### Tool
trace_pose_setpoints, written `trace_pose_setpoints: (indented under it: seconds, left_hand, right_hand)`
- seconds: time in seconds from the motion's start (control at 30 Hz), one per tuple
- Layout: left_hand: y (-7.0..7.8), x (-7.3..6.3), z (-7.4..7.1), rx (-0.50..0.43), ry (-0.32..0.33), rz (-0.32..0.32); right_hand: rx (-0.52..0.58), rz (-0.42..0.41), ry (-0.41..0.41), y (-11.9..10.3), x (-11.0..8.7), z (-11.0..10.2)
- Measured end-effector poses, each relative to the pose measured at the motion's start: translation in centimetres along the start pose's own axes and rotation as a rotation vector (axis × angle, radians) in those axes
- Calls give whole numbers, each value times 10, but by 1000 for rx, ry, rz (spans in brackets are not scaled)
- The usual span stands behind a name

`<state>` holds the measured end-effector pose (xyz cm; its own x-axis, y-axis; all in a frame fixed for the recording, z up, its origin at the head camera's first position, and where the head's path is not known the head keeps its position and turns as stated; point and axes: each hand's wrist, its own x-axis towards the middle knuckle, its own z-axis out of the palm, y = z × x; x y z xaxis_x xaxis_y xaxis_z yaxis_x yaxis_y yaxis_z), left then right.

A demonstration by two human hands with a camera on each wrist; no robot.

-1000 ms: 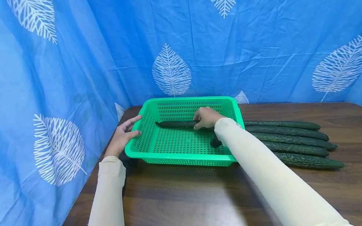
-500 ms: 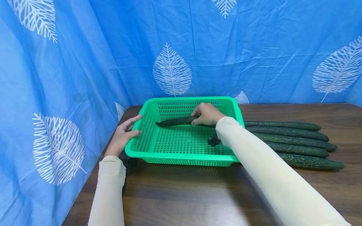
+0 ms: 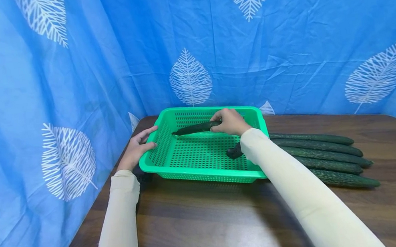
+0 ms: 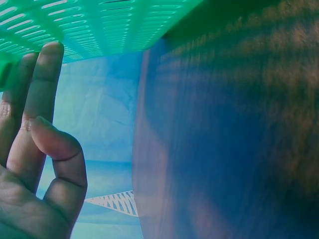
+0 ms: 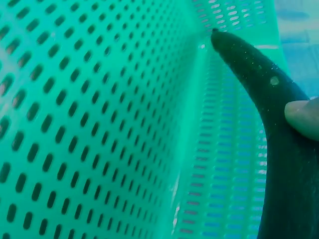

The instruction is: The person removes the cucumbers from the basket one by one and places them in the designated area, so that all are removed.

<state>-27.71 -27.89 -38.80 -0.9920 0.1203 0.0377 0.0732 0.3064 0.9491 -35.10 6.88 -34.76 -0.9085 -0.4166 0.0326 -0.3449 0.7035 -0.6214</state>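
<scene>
A long, dark green cucumber [image 3: 196, 128] lies along the far side of the green perforated basket [image 3: 207, 181]. My right hand [image 3: 232, 122] pinches it between thumb and fingers and holds it at a slight tilt, the gripped part raised. In the right wrist view the cucumber [image 5: 286, 149] curves toward its narrow tip, with my thumb [image 5: 304, 118] pressed on it. At the basket's left end, my left hand [image 3: 135, 149] touches the wall near the rim. The left wrist view shows its fingers [image 4: 44, 79] straight against the basket's outside, the thumb bent.
Several more cucumbers [image 3: 324, 154] lie side by side on the wooden table [image 3: 201, 219], right of the basket and partly behind my right sleeve. A blue curtain [image 3: 284, 50] with white leaf prints stands close behind and along the left. A dark wrist device [image 3: 235, 152] sits under my right wrist.
My right hand has risen slightly, lifting the gripped part of the cucumber off the basket floor. The left hand stays at the basket's left end. The head view has shifted a little.
</scene>
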Motion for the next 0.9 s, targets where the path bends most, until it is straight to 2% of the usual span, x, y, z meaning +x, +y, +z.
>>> trace_pose_setpoints:
  seconds: [0.6,0.9]
  left_hand:
    - [2,0,5,-26,1,-8]
    - [3,-2,3,-25,13,-24]
  right_hand:
    - [61,-78,78,-16,-25,-18]
    - [52,-122,72,-21,-39,-30]
